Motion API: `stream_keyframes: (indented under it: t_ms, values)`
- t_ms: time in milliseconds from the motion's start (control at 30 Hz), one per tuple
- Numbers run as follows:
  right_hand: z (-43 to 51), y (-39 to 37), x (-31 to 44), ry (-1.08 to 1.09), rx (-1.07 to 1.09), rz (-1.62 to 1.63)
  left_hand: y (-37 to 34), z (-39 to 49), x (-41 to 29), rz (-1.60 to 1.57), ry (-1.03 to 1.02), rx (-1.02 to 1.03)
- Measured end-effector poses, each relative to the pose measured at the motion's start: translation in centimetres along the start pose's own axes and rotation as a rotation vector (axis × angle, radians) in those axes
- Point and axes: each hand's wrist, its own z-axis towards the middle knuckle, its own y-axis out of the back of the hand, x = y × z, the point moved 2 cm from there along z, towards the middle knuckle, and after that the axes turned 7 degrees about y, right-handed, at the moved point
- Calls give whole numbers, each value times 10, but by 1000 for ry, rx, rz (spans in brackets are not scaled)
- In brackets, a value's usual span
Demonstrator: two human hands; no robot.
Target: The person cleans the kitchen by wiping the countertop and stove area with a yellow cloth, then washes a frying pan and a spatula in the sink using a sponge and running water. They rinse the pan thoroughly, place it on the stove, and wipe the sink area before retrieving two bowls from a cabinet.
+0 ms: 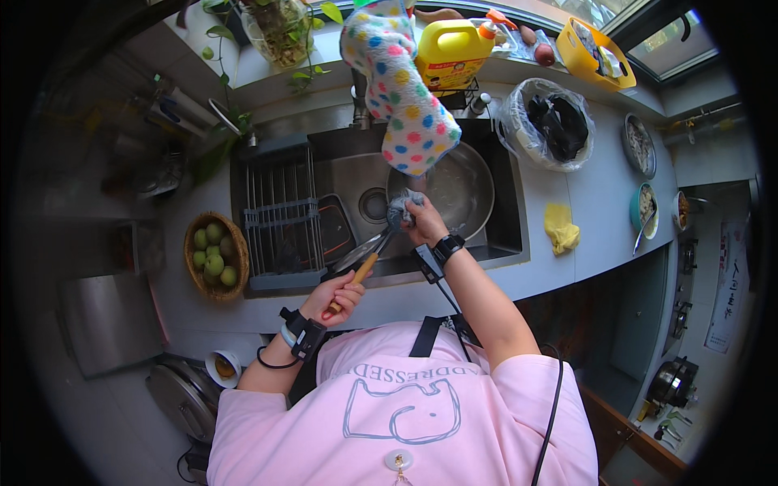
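Observation:
My left hand [340, 297] is closed round the wooden handle [364, 269] of a kitchen utensil, whose far end reaches over the sink [340, 176]. A grey scrubbing cloth [403, 208] is in my right hand [425, 222], pressed to the utensil's head, which it mostly hides. Beside the handle a shiny metal piece [358, 252] slants over the sink; whether it belongs to the same utensil I cannot tell. Under and beyond my right hand a large round metal pan [468, 188] lies in the basin. A polka-dot towel [419, 121] hangs over its far side.
A drying rack [282, 225] spans the sink's left side, beside a wicker basket [240, 273] of green fruit. To the right are a lined bin [516, 136], a yellow cloth [561, 229] and several bowls. A yellow detergent jug [450, 58] stands behind the sink.

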Motion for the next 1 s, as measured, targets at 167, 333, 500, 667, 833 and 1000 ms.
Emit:
stream_keyframes:
  t_ms: [167,333,500,667,833,1000]
  values:
    - [18,-3,4,-51,-57,-206,1,11,-3,-10,-37,86]
    - [15,7,-4,-101,-277,-277,5,27,-9,-57,-36,99]
    - [3,-32,-8,585,202,-1148,26,32,-8,-60,-18,67]
    - [4,-114,-38,94,346,-566,48,28,-4,-81,-22,135]
    - [25,-172,-49,510,285,-1312,58,21,-1,-68,-69,179]
    - [20,-184,-69,-12,510,-675,63,16,1,-51,-70,271]
